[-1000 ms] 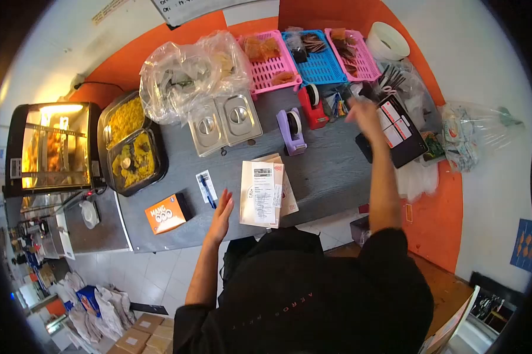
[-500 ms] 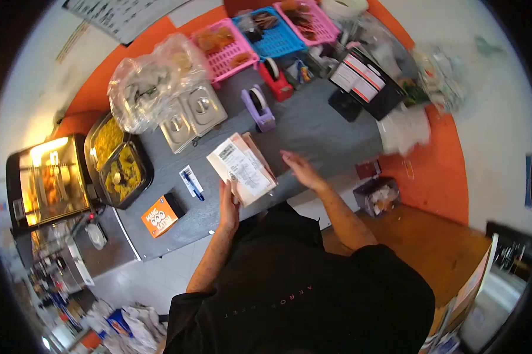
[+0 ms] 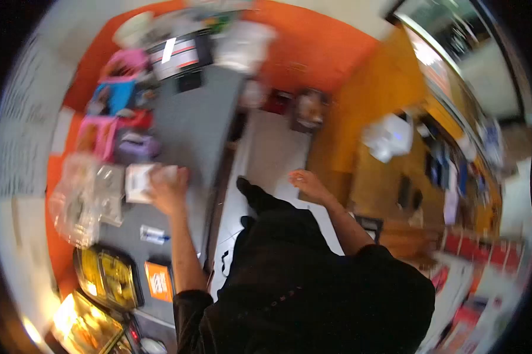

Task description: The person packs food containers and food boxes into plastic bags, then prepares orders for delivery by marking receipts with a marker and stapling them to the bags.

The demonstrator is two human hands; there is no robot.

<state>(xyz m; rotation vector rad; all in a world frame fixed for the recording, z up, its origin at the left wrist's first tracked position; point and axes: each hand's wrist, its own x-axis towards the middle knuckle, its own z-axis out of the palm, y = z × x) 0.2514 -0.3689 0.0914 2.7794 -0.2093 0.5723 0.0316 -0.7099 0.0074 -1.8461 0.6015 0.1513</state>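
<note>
On the grey counter (image 3: 204, 118) lies a pale cardboard package (image 3: 137, 184), its right part covered by my left hand (image 3: 168, 190). The thumb of that hand is on the left and the fingers curve to the right, blurred, with a pale bit of the package showing between them. Away from the counter, over the floor, hangs my right hand (image 3: 310, 186), fingers loosely bent and apart with nothing in them. Close to the package are a purple tape dispenser (image 3: 137, 146) and, below it, a blue pen on a white slip (image 3: 154, 234).
An orange box (image 3: 158, 281) and black food tray (image 3: 109, 277) are at the near end, by a lit display case (image 3: 86, 324). Pink and blue baskets (image 3: 114, 97) and a tablet (image 3: 180, 56) line the back. A wooden desk (image 3: 375, 183) holds a white plastic bag (image 3: 390, 138).
The view has swung right, bringing the floor and wooden desk into sight. My left hand has moved from the package's edge to across its top; my right hand is now farther from it.
</note>
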